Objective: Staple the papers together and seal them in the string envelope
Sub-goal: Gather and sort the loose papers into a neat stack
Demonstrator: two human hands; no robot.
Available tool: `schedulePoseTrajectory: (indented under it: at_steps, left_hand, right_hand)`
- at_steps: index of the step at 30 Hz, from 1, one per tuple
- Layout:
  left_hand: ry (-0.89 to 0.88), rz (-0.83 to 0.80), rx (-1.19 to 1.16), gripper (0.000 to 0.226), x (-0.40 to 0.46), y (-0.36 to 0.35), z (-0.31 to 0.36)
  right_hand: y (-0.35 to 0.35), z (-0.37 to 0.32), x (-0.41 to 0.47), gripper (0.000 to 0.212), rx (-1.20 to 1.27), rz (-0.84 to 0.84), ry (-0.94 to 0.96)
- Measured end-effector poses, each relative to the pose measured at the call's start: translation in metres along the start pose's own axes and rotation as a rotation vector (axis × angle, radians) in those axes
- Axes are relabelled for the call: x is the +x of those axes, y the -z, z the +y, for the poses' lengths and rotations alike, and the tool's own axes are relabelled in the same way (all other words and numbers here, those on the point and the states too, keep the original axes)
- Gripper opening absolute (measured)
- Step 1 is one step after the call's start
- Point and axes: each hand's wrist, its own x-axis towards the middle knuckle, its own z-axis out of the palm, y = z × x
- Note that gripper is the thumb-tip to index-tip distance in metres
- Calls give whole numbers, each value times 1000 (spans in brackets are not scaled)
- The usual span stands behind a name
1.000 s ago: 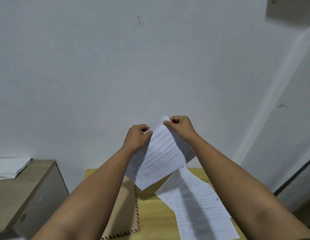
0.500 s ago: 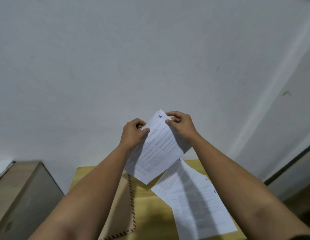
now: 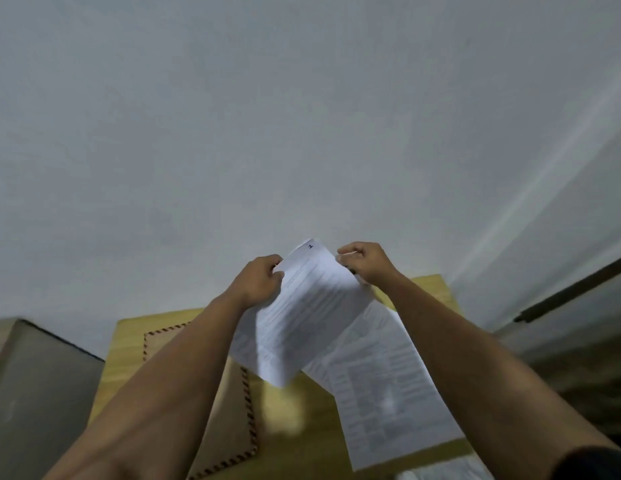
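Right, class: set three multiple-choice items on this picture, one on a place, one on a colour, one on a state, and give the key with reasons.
1. Where does the envelope lie?
A. on the wooden table
B. on the floor
C. in a drawer

2. What colour is the envelope's border?
A. plain green
B. red and dark stripes
C. yellow

3. How is the raised sheet held?
A. by the left hand alone
B. by no hand
C. by the left hand and right hand, at its top edge

Key: A, it rests flat on the tabletop; B, striped edging shows; C, both hands pinch it.
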Motion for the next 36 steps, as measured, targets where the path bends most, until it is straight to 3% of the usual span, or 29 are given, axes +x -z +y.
schedulePoseTrajectory:
  at_steps: [4,6,10,13,16,22,29,34,36]
  left_hand:
    - [130,-53,9,15,30,-31,-39]
    - [173,-79,-5,20,43,-44,-56]
    - [227,-113,-75,39,62,-61,-79]
    - [244,-144,-128,51,70,-71,-94]
    - [234,-158,-150,49,73,-76,-101]
    - [254,-142,-178,51,70,-78,-105]
    - [171,-83,-143,21,33,-67,-79]
    - [43,1,-53,31,-11,-42,-51]
    - [-20,47,-36,37,-35,-28,-35]
  right_hand:
    - [10,94,51,10,-132,15,-236]
    - [9,129,72,27,-310,-5,-311]
    - [-4,164,100,58,-637,-151,-257]
    - [-18,178,114,61,-625,-165,-301]
    - [-29,190,120,67,-643,-126,-334]
    - [-31,187,112,35,-703,14,-344]
    - [-11,140,81,27,-736,38,-122]
    - [6,66,35,20,-591,21,12]
    - [10,36,13,26,-491,-4,108]
